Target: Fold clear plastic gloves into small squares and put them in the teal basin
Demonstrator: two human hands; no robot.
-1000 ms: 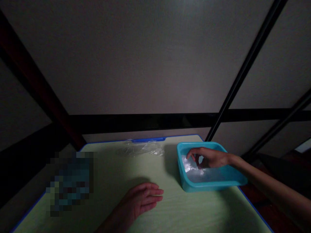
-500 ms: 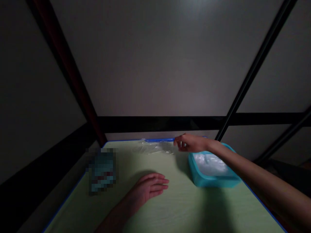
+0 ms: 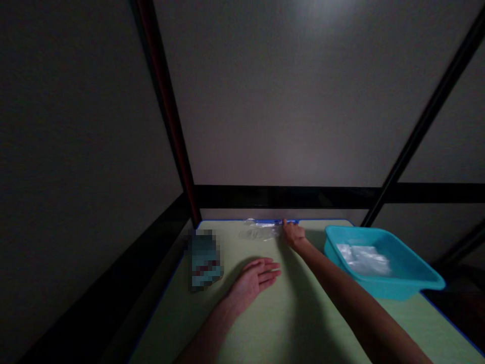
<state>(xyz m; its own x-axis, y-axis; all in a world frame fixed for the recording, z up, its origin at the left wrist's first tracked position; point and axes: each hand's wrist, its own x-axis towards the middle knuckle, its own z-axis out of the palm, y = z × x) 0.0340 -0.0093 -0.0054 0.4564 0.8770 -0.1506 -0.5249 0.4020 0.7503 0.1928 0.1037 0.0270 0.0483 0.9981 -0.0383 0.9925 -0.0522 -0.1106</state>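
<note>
At the far edge of the table, my right hand (image 3: 293, 234) has its fingers curled onto a slim blue stick-like thing (image 3: 265, 221), whose exact kind I cannot make out. Beside it, to the left, lies a crumpled clear plastic bag (image 3: 261, 232). My left hand (image 3: 252, 284) is open over the middle of the table, fingers stretched to the right and holding nothing. It is nearest to the bare tabletop, short of the plastic bag.
A turquoise plastic basin (image 3: 386, 285) stands on the right with clear plastic bags (image 3: 366, 259) inside. On the left lies a pixelated pack-like item (image 3: 204, 260). The pale green table (image 3: 242, 338) has a blue edge and meets a wall (image 3: 280, 111) behind.
My right hand has come down from above the basin's near-left side onto the blue thing. The view has turned left, shifting everything rightward. My left hand stays open.
</note>
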